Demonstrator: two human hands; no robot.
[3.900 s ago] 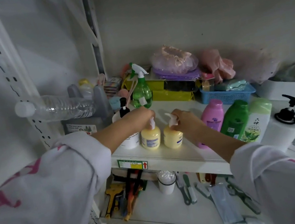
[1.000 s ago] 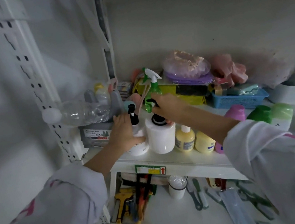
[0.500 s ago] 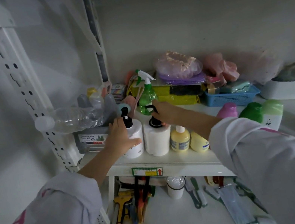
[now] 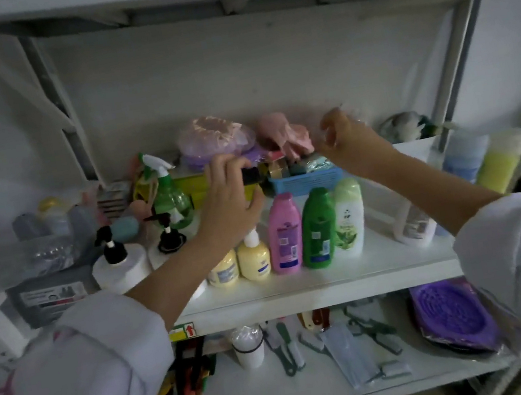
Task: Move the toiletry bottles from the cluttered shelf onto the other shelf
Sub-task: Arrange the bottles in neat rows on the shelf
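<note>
Toiletry bottles stood in a row along the front of the middle shelf (image 4: 303,290), at frame centre: two white pump bottles (image 4: 118,267), a green bottle (image 4: 316,229), a pink bottle (image 4: 284,233), a pale green one (image 4: 347,216) and two yellow pump bottles (image 4: 254,261). My left hand (image 4: 228,199) was over them, its fingers pinching a small black cap (image 4: 251,175). My right hand (image 4: 348,140), right of centre, had curled fingers; whether they held anything I cannot tell.
</note>
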